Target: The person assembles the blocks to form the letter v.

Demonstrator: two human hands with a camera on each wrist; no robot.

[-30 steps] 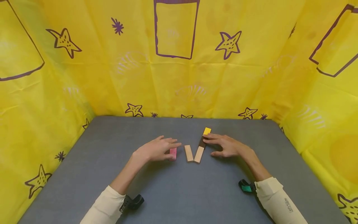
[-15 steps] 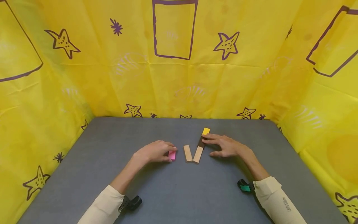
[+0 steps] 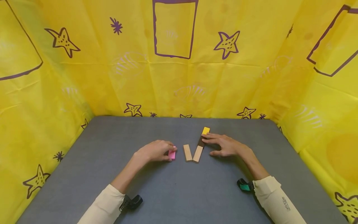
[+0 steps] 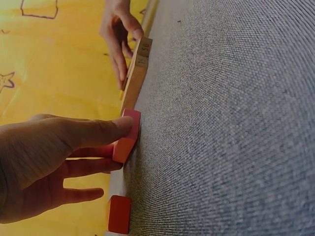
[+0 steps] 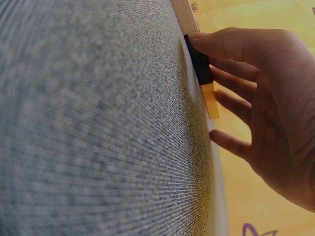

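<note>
My left hand (image 3: 153,151) pinches a small pink block (image 3: 172,154) on the grey table, thumb on the near end and fingers at the far end. A red block (image 4: 119,215) lies beyond that hand in the left wrist view, hidden in the head view. Two light wooden blocks, one on the left (image 3: 188,153) and one on the right (image 3: 197,154), meet at their near ends like a V. The right one continues into a dark brown block (image 3: 200,142) and a yellow block (image 3: 205,130). My right hand (image 3: 227,146) has loosely extended fingertips at the dark and yellow blocks.
The grey cloth-covered table (image 3: 179,193) reaches up to yellow printed curtains (image 3: 173,77) at the back and both sides. Black straps with camera mounts sit on the left wrist (image 3: 131,203) and the right wrist (image 3: 245,185).
My left fingers, earlier stretched out over the pink block, have curled down and closed around its ends. My right hand has stayed by the dark and yellow blocks.
</note>
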